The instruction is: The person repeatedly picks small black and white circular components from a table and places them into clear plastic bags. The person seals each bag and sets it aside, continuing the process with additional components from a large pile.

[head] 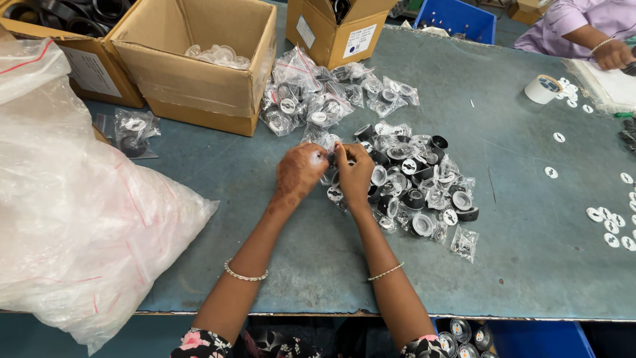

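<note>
My left hand (299,171) and my right hand (354,174) meet over the blue-grey table (517,252), fingertips pinched together on a small part in a clear plastic bag (330,159). Most of that part is hidden by my fingers. Just right of my hands lies a pile of black and white round parts (417,182), some loose and some in clear bags. Behind my hands lies a heap of bagged parts (311,99).
A big clear plastic sack (73,205) fills the left. Open cardboard boxes (199,59) stand at the back. Another person's arm (596,40) works at the far right, near a tape roll (543,88) and scattered white discs (613,222). A blue bin (536,338) sits below the table edge.
</note>
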